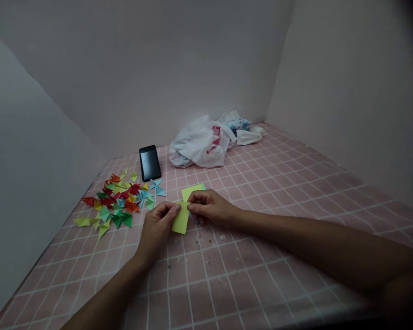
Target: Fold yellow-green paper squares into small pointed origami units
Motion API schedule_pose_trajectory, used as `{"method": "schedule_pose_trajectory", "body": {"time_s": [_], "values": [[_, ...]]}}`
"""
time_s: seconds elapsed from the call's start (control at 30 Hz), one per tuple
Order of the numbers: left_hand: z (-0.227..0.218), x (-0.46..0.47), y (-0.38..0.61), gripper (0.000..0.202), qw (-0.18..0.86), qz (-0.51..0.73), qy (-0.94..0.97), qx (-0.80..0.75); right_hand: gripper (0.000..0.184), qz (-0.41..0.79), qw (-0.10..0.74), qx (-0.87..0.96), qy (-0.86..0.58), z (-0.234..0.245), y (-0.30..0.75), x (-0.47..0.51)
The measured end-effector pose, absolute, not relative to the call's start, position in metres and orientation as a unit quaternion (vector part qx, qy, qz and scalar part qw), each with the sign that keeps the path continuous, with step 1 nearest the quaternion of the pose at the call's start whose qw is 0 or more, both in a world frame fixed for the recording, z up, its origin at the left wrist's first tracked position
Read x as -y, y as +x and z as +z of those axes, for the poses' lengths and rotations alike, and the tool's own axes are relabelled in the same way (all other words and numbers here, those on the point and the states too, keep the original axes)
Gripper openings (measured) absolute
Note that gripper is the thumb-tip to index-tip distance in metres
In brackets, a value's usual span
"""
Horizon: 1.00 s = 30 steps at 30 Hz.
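Note:
Both of my hands pinch a yellow-green paper strip (181,221) that lies on the pink tiled surface (227,275). My left hand (158,229) grips its left edge between thumb and fingers. My right hand (208,207) is closed over its upper right part. A second yellow-green paper piece (192,190), with a teal edge showing, lies just behind my right hand.
A pile of several folded paper shapes (119,201) in red, green, yellow and blue lies to the left. A black phone (149,163) lies behind the pile. White plastic bags (206,142) sit at the back near the corner. Grey walls close in on three sides.

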<state>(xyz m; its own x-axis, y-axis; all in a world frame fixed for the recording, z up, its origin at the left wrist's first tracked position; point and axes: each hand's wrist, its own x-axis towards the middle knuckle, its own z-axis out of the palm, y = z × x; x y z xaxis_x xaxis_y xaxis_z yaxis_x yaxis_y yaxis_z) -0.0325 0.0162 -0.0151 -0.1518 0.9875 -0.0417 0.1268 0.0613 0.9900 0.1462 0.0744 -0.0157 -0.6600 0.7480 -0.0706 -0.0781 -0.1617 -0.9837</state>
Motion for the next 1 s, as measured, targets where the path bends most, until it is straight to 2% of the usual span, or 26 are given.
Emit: {"method": "schedule_pose_trajectory", "body": {"time_s": [0.43, 1.0], "values": [[-0.0113, -0.0139, -0.0255, 0.029, 0.474, 0.495, 0.461, -0.564, 0.016, 0.692, 0.339, 0.587, -0.25, -0.02, 0.1451, -0.0741], [-0.0147, -0.012, -0.0281, 0.02, 0.514, 0.536, 0.418, -0.524, 0.007, 0.724, 0.366, 0.537, -0.23, -0.019, 0.1463, -0.0727]]}}
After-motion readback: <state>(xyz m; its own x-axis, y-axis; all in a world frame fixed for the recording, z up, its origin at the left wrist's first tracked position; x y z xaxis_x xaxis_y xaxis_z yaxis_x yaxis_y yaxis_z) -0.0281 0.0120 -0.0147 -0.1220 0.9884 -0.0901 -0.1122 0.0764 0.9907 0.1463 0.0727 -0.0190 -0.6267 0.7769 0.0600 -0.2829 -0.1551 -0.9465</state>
